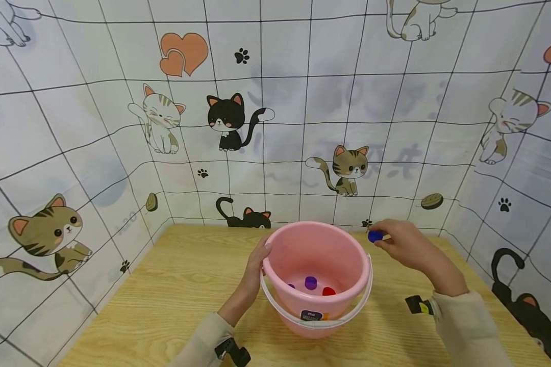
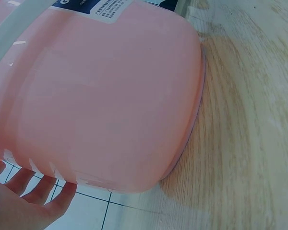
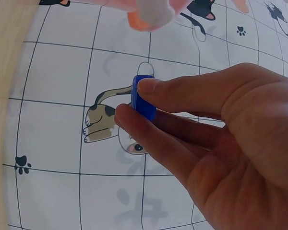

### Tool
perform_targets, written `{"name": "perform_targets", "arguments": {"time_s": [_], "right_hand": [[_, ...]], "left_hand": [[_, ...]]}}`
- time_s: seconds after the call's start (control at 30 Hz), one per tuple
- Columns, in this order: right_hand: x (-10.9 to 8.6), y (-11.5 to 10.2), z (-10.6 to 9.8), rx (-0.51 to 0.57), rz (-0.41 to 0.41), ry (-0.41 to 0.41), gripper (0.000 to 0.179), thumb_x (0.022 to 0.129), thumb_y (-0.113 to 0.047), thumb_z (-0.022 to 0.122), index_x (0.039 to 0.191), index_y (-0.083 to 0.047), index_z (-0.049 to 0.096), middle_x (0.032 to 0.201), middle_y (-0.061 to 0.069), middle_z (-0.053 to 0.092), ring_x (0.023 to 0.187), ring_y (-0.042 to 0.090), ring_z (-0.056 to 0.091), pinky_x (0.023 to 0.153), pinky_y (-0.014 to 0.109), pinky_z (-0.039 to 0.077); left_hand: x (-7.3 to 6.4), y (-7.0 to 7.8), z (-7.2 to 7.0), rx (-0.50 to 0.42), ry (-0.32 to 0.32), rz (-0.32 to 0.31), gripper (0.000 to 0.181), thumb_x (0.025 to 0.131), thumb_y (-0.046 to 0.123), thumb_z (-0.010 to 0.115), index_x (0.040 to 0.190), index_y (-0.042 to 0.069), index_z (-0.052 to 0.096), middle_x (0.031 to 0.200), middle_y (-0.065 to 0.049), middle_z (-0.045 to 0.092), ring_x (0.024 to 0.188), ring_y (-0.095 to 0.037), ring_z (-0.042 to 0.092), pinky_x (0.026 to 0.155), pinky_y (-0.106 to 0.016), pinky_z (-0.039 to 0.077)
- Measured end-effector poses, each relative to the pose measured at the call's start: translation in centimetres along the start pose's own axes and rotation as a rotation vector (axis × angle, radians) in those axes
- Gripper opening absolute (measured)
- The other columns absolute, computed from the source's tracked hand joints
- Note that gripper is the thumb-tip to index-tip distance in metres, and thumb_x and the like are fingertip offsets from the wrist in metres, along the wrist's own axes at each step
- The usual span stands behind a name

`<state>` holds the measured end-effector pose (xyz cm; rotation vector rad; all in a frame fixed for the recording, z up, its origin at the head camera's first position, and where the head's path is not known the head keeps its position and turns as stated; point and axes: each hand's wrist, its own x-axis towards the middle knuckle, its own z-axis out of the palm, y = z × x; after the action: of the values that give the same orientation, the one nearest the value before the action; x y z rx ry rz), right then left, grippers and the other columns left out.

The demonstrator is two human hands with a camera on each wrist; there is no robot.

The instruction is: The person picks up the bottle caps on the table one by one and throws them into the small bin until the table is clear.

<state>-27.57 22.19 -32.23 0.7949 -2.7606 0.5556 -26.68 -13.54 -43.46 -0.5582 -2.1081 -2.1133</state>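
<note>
A pink bucket (image 1: 282, 306) stands upright on the wooden table, its white handle (image 1: 319, 323) lowered across the front. My left hand (image 1: 252, 270) holds the bucket's left side, thumb at the rim; the left wrist view shows its fingers (image 2: 62, 199) against the outer wall. Inside, on the bottom, lie a purple bottle cap (image 1: 310, 283), a red cap (image 1: 328, 291) and a small purple piece (image 1: 291, 286), partly hidden by the rim. Just right of the rim, my right hand (image 1: 408, 247) pinches a blue bottle cap (image 3: 145, 103) between thumb and fingers.
The wooden table (image 1: 174, 285) extends around the bucket. A white cloth wall (image 1: 284, 112) with a black grid and printed cats encloses the back and both sides. A dark strap piece (image 1: 415, 305) sticks out from the right wrist.
</note>
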Motion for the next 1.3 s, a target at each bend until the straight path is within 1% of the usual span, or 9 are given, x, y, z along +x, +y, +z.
{"name": "perform_targets", "arguments": {"time_s": [0.2, 0.43, 0.53, 0.8, 1.0, 1.13, 1.3], "right_hand": [[0.9, -1.0, -0.5, -0.045, -0.019, 0.009, 0.029, 0.094, -0.003, 0.070, 0.122, 0.006, 0.069, 0.111, 0.020, 0.074, 0.100, 0.038, 0.073, 0.079, 0.047, 0.062], [1.9, -2.1, -0.8, -0.070, -0.019, -0.013, 0.031, 0.094, -0.004, 0.071, 0.123, 0.006, 0.069, 0.112, 0.020, 0.075, 0.102, 0.036, 0.072, 0.083, 0.049, 0.061], [2.4, -2.5, -0.9, -0.072, -0.038, -0.015, 0.030, 0.093, -0.004, 0.072, 0.122, 0.006, 0.070, 0.111, 0.020, 0.075, 0.100, 0.035, 0.072, 0.084, 0.049, 0.061], [3.4, -3.0, -0.9, -0.108, -0.099, 0.014, 0.028, 0.092, -0.003, 0.074, 0.119, 0.004, 0.071, 0.110, 0.018, 0.075, 0.098, 0.033, 0.072, 0.084, 0.050, 0.060], [4.3, -3.8, -1.3, -0.105, -0.144, 0.014, 0.027, 0.092, -0.001, 0.073, 0.118, 0.004, 0.071, 0.108, 0.016, 0.075, 0.096, 0.029, 0.073, 0.083, 0.047, 0.061], [4.7, -4.3, -1.5, -0.095, -0.140, 0.000, 0.027, 0.092, -0.002, 0.073, 0.119, 0.004, 0.071, 0.108, 0.015, 0.075, 0.098, 0.029, 0.073, 0.084, 0.046, 0.061], [5.4, -4.8, -1.7, -0.106, -0.136, -0.010, 0.026, 0.093, -0.004, 0.073, 0.117, 0.003, 0.072, 0.108, 0.014, 0.076, 0.099, 0.030, 0.072, 0.087, 0.048, 0.060]], "left_hand": [[0.1, -0.1, 0.0, -0.004, 0.003, 0.000, 0.053, 0.105, 0.045, 0.033, 0.154, 0.030, 0.045, 0.149, -0.002, 0.055, 0.130, -0.025, 0.051, 0.105, -0.037, 0.043], [0.1, -0.1, 0.0, 0.017, 0.006, -0.004, 0.052, 0.105, 0.046, 0.033, 0.153, 0.031, 0.047, 0.147, -0.002, 0.056, 0.127, -0.023, 0.051, 0.102, -0.038, 0.043], [0.1, -0.1, 0.0, 0.010, 0.012, -0.005, 0.051, 0.105, 0.044, 0.034, 0.152, 0.031, 0.048, 0.146, -0.002, 0.057, 0.126, -0.022, 0.052, 0.102, -0.037, 0.044], [0.1, 0.0, 0.1, -0.012, 0.006, 0.001, 0.053, 0.105, 0.046, 0.034, 0.151, 0.028, 0.049, 0.144, -0.007, 0.058, 0.128, -0.025, 0.053, 0.103, -0.039, 0.044], [0.1, 0.0, 0.1, -0.009, 0.006, 0.004, 0.053, 0.105, 0.045, 0.033, 0.153, 0.027, 0.048, 0.145, -0.007, 0.058, 0.128, -0.025, 0.053, 0.103, -0.038, 0.045], [0.1, 0.1, 0.1, -0.001, 0.009, 0.007, 0.053, 0.105, 0.045, 0.033, 0.153, 0.028, 0.048, 0.145, -0.005, 0.058, 0.126, -0.024, 0.053, 0.100, -0.037, 0.045], [0.1, 0.1, 0.1, 0.004, 0.013, 0.008, 0.052, 0.105, 0.045, 0.034, 0.151, 0.028, 0.050, 0.142, -0.005, 0.059, 0.123, -0.024, 0.054, 0.095, -0.037, 0.046]]}}
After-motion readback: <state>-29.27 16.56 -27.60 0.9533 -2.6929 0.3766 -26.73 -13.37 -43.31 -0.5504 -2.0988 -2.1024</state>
